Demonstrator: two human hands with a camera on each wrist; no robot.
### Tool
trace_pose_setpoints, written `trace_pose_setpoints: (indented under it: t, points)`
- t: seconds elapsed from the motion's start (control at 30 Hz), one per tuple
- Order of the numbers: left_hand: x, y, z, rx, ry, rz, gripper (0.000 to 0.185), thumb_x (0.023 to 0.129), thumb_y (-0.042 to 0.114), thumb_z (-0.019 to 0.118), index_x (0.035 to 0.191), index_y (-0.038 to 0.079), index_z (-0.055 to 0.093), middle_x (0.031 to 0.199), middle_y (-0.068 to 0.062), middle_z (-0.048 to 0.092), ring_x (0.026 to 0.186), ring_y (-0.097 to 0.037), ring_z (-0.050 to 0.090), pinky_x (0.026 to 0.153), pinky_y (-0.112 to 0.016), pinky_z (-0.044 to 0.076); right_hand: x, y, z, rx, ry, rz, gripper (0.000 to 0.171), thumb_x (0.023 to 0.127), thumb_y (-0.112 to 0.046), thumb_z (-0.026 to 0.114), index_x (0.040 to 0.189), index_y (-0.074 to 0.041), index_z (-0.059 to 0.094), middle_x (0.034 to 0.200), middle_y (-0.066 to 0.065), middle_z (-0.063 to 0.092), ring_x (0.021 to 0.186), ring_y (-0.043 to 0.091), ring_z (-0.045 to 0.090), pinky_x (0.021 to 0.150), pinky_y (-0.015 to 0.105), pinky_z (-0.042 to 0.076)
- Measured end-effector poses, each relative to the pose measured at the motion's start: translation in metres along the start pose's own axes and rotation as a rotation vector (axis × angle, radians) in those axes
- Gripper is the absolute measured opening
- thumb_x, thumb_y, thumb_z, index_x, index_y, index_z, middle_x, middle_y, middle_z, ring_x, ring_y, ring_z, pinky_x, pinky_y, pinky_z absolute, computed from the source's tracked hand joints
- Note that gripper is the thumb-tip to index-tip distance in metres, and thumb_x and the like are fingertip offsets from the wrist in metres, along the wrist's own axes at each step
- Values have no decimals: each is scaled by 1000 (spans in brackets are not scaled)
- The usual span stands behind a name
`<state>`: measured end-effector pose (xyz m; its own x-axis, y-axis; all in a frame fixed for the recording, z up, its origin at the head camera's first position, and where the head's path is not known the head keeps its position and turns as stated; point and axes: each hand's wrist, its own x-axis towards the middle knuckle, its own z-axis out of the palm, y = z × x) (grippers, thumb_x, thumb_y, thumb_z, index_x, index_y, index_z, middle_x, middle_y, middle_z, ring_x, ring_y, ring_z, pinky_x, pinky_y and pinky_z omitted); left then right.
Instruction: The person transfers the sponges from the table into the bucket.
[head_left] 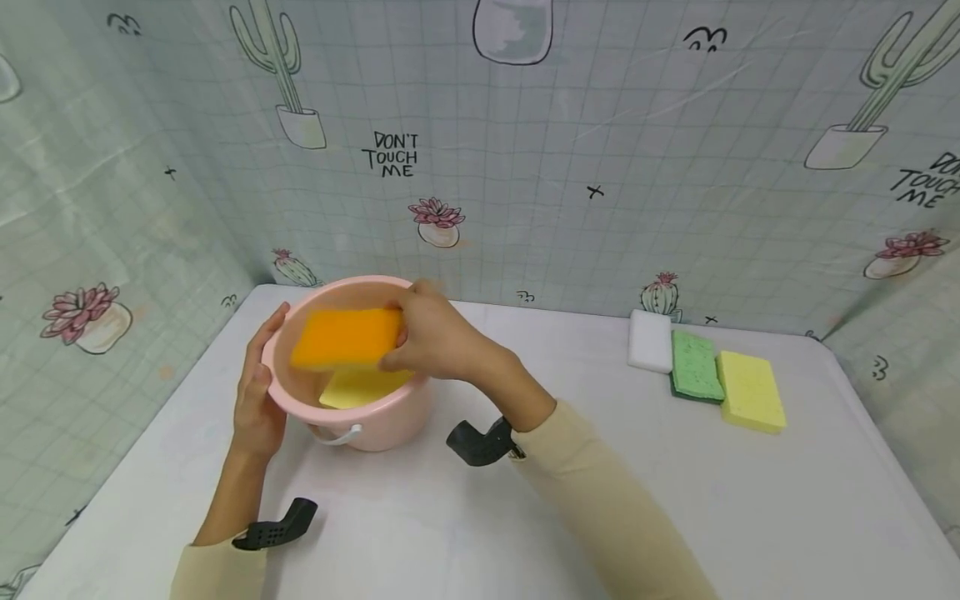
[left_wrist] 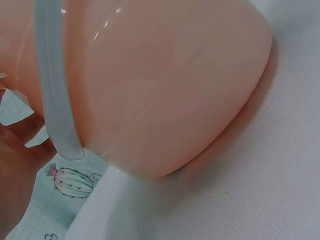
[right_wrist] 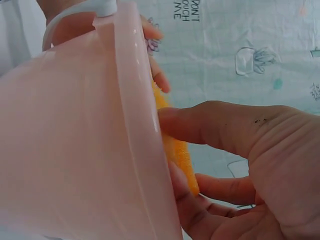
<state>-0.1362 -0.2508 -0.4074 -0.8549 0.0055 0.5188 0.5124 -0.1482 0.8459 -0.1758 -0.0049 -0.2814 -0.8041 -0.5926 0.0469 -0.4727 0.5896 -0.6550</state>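
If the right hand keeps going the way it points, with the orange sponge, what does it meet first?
Probably the left hand on the pink bucket's far rim; the right hand carries the orange sponge above the opening, though depth is unclear.

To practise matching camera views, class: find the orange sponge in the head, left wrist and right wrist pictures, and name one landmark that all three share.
Head: the orange sponge is left of centre, over the pink bucket's mouth, held by the right hand.
Left wrist: not in it; the bucket's wall fills the picture.
Right wrist: a thin orange edge at centre, between the bucket's rim and the fingers.
Shared landmark: the pink bucket.
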Motion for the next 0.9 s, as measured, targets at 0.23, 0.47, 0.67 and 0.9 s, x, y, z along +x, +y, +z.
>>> trace_pose_setpoints:
  t: [0.23, 0.47, 0.67, 0.9]
  points:
    - [0, 1, 1, 5, 31, -23, 61, 94, 27, 45, 150, 10, 29, 156, -13, 18, 135, -30, 25, 101, -24, 38, 2, -5, 8, -22, -42, 22, 66, 73, -18, 82, 126, 5, 50, 127, 14, 43, 99, 17, 51, 87, 17, 44]
    - [-1, 2, 2, 25, 36, -42, 60, 94, 27, 45, 150, 11, 30, 156, -9, 19, 136, -30, 24, 101, -25, 39, 3, -6, 11, -10, -52, -35, 68, 73, -14, 81, 129, 3, 46, 120, 8, 50, 99, 16, 51, 87, 16, 43]
    - [0, 4, 2, 27, 28, -39, 60, 94, 28, 45, 150, 11, 29, 156, -9, 18, 136, -30, 24, 100, -25, 39, 4, -4, 9, 34, -50, -60, 48, 82, -25, 76, 118, -1, 56, 95, 0, 59, 82, 13, 54, 73, 16, 46]
    - [0, 4, 1, 25, 31, -46, 60, 94, 28, 44, 150, 12, 29, 156, -8, 19, 136, -30, 23, 102, -25, 38, 5, -2, 9, 55, -36, -25, 46, 90, -28, 66, 123, 2, 56, 111, 9, 61, 96, 17, 56, 84, 19, 47]
